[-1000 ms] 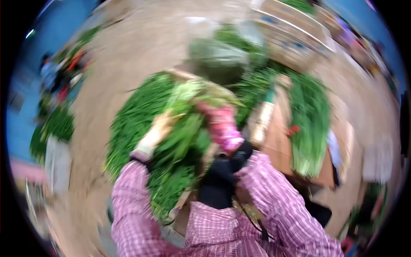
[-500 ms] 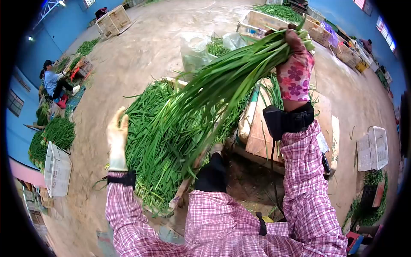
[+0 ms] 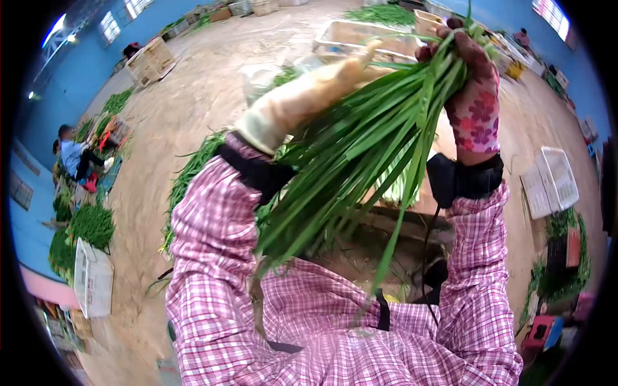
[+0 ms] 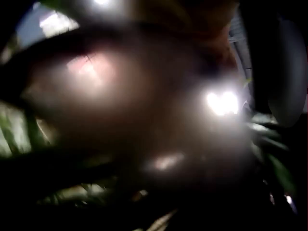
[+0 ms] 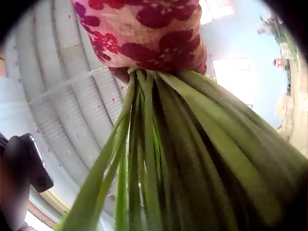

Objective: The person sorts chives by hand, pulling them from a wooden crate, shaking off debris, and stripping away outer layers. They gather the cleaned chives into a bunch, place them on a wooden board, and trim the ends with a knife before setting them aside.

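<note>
A bunch of garlic chives hangs from my right hand, which grips it near the stalk ends in a floral fabric glove. Its long green leaves fan down and left over my lap. My left hand, in a cream rubber glove, reaches across to the bunch with thumb raised and fingers partly hidden behind the leaves. In the right wrist view the leaves spread out below the floral glove. The left wrist view is dark and blurred. Behind my left arm lies a chive pile, mostly covered.
Pale stalks show behind the held leaves. A clear plastic bag and a large crate stand ahead. White crates lie on the floor at left and right. A person sits at far left beside greens.
From low over the pile, my right hand has lifted the chives up to the right. My left hand came away to the left, then swung up and right to the leaves.
</note>
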The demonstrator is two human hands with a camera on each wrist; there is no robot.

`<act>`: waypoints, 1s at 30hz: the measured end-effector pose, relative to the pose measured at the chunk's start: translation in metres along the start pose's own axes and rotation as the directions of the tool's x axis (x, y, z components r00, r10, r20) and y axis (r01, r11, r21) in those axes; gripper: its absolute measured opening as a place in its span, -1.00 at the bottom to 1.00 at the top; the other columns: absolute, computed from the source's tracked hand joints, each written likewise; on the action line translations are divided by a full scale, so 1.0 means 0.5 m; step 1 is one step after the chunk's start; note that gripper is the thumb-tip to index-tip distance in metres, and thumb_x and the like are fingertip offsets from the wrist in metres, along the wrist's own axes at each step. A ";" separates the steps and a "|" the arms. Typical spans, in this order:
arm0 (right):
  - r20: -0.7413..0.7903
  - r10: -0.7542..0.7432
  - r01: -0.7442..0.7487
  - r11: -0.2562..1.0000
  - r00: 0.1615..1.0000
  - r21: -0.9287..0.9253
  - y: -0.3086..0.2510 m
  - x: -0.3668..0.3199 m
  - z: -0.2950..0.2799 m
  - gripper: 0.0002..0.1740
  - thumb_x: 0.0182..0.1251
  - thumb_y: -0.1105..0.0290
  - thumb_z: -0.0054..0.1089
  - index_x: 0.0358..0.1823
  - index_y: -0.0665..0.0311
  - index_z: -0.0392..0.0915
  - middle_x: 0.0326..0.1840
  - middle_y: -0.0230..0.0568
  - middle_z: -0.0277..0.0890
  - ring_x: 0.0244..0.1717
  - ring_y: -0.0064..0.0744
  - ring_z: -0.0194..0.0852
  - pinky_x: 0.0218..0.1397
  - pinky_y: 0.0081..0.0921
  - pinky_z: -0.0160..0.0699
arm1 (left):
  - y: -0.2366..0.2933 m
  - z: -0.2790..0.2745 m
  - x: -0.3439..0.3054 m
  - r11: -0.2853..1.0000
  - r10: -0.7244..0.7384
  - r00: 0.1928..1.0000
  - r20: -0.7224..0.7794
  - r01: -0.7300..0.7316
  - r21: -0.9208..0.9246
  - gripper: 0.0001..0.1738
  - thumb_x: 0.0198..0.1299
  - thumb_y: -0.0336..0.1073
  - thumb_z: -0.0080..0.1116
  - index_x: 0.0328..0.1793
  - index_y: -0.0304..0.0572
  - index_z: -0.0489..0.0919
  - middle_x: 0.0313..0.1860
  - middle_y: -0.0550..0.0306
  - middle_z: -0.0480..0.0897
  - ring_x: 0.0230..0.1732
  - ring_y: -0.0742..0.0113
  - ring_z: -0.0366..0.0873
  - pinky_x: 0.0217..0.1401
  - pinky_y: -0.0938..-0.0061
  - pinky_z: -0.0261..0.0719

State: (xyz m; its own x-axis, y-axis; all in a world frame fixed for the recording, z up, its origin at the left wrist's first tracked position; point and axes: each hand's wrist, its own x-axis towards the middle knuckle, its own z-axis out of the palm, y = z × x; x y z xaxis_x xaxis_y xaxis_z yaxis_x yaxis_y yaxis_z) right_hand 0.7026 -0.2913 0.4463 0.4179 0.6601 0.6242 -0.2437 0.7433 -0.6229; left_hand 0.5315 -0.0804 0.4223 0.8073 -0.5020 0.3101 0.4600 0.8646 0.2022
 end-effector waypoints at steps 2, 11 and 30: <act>-0.198 -0.065 0.021 0.976 0.978 -0.216 -0.068 -0.027 -0.086 -0.52 0.46 0.25 0.17 0.29 0.37 0.47 0.11 -0.13 0.61 0.13 -0.20 0.60 0.37 -0.15 0.48 | -0.149 0.014 0.108 0.085 0.247 0.967 -0.060 0.040 0.996 0.02 0.38 0.46 -0.24 0.67 -0.18 0.04 0.67 0.00 0.09 0.67 0.24 -0.03 0.71 0.31 -0.11; -0.145 -0.146 -0.048 0.524 0.979 -0.850 -0.171 -0.158 -0.119 -0.68 0.56 0.19 -0.07 0.09 0.27 0.46 0.02 -0.20 0.48 0.04 -0.35 0.45 0.12 -0.46 0.43 | -0.276 -0.087 0.323 0.160 0.540 0.796 -0.275 0.223 0.962 -0.67 0.40 -0.19 0.19 0.13 -0.25 0.65 -0.12 0.16 0.74 -0.22 0.39 0.75 -0.23 0.44 0.78; -0.105 0.884 -0.862 0.409 0.456 -0.300 0.183 -0.561 -0.148 -0.23 0.45 0.12 0.24 0.52 0.41 0.20 0.43 -0.03 0.40 0.31 -0.38 0.46 0.02 -0.50 0.65 | 0.018 -0.104 -0.350 0.110 0.971 0.241 -0.003 -0.436 0.893 -0.80 0.38 -0.26 0.15 0.03 -0.12 0.65 -0.13 0.09 0.71 -0.06 0.17 0.65 0.26 0.15 0.60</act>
State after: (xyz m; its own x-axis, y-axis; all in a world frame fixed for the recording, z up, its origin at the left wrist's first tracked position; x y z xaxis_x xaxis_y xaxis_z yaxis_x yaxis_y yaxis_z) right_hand 0.6279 -0.4166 0.1793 0.0672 0.9464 -0.3158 -0.1975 -0.2976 -0.9340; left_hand 0.4135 0.0164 0.3213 0.6417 0.7184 0.2686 -0.6313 0.2959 0.7169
